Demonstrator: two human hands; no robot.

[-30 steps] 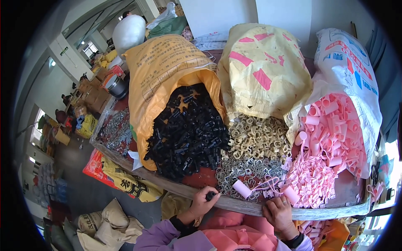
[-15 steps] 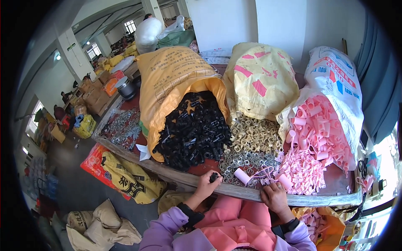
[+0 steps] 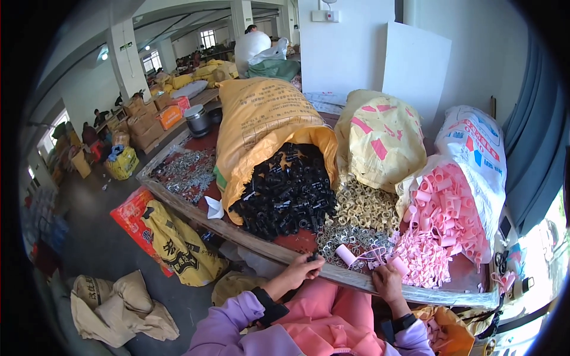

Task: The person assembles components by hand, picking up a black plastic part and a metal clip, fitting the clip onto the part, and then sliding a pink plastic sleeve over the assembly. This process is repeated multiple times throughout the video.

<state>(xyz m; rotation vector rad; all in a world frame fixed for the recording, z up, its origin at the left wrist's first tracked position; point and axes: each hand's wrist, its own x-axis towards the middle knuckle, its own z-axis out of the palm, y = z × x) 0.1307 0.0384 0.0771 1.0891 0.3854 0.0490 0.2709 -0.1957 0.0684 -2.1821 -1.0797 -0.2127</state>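
A: What is shown at the lower centre of the figure?

B: The left hand (image 3: 303,268) is seen at the near edge of the table (image 3: 249,242), its fingers closed narrowly on a small black part (image 3: 312,257). The right hand (image 3: 387,280) is seen at 3 o'clock from it, curled around a pink tube (image 3: 399,265) at the same edge.

A: Where are the other pieces located?

B: A second pink tube (image 3: 345,254) is laid on the table between the two hands, just beside a spread of small metal rings (image 3: 350,237). At 12 o'clock from the left hand, a heap of black parts (image 3: 285,193) is spilled from an orange-yellow sack (image 3: 261,115). At 1 o'clock, dull yellow rings (image 3: 365,204) are heaped before a yellow sack with pink patches (image 3: 380,139). At 2 o'clock from the right hand, a pile of pink tubes (image 3: 436,219) is spilled from a white sack (image 3: 472,148).

A: What is depicted beyond the table?

B: At 9 o'clock from the left hand, a yellow printed bag (image 3: 175,246) is leaned against the table's side, and crumpled tan sacks (image 3: 119,305) are laid on the floor at 8 o'clock. Pink trousers and lilac sleeves are shown at the lower edge. Whether the black part is touched by the table edge cannot be told.
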